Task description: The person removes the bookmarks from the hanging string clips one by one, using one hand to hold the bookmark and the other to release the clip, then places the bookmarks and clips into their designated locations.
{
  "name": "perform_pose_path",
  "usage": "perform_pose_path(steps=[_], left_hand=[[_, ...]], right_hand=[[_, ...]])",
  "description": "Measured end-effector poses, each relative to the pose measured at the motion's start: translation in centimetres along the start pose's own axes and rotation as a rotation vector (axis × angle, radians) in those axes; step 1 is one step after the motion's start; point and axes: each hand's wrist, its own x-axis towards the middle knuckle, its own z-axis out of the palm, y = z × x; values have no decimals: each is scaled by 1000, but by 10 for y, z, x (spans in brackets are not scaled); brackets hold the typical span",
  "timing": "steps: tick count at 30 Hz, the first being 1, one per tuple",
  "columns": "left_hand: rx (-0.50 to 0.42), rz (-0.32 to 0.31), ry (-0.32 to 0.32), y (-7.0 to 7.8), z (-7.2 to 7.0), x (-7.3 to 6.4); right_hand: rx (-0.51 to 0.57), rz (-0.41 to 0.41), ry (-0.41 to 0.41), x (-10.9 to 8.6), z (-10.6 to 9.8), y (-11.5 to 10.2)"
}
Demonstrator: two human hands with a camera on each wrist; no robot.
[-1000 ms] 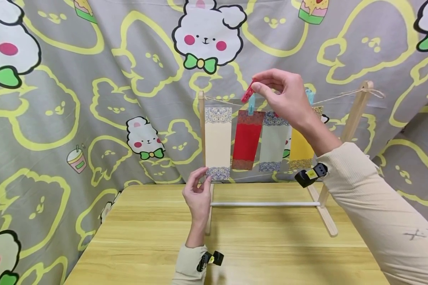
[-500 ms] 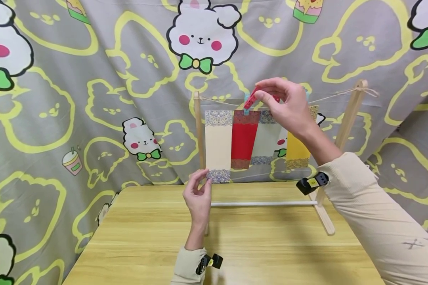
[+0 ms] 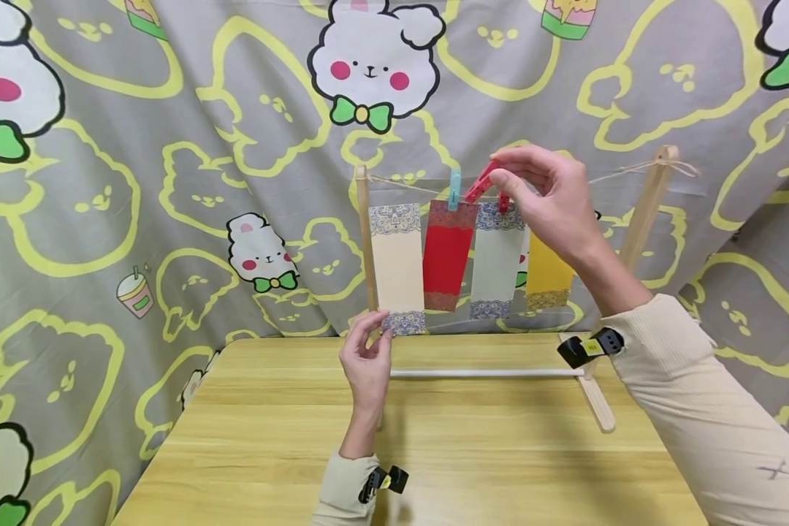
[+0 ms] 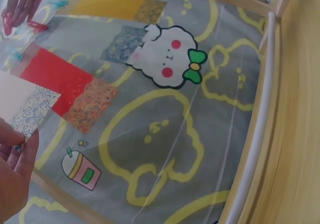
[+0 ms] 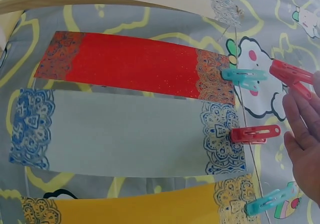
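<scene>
My left hand (image 3: pixel 367 361) pinches the lower left corner of a cream paper strip (image 3: pixel 397 267) with blue lace-pattern ends, held upright before the left post. My right hand (image 3: pixel 555 197) pinches a red clothespin (image 3: pixel 483 183) near the twine, just right of a teal clothespin (image 3: pixel 454 190). That teal clothespin fastens a red paper strip (image 3: pixel 448 252) to the twine. A pale grey-green strip (image 3: pixel 494 256) hangs beside it from another red clothespin (image 5: pixel 254 133). Rightmost is a yellow strip (image 3: pixel 549 267) under a second teal clothespin (image 5: pixel 270 199), both partly behind my right hand in the head view.
The twine (image 3: pixel 614 175) runs between two wooden posts, the right post (image 3: pixel 651 197) and the left post (image 3: pixel 364 197). A white bar (image 3: pixel 486 373) joins the feet low over the wooden table (image 3: pixel 250 438). A grey cartoon-print curtain (image 3: pixel 191 219) covers the background.
My right hand has moved right with the red clothespin, past the teal clothespin on the red strip. The cream strip has tilted slightly, its top edge shifting left, while my left hand keeps its pinch.
</scene>
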Motion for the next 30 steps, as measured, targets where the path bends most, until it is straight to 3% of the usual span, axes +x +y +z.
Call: perform_pose_path(steps=[12, 23, 30], left_hand=[[10, -31, -22, 2, -12, -4], [65, 28, -54, 2, -18, 10], [110, 7, -81, 6, -24, 15]], right_hand=[[36, -42, 52, -25, -5, 2], [47, -24, 69, -33, -7, 18], [49, 5, 67, -45, -7, 32]])
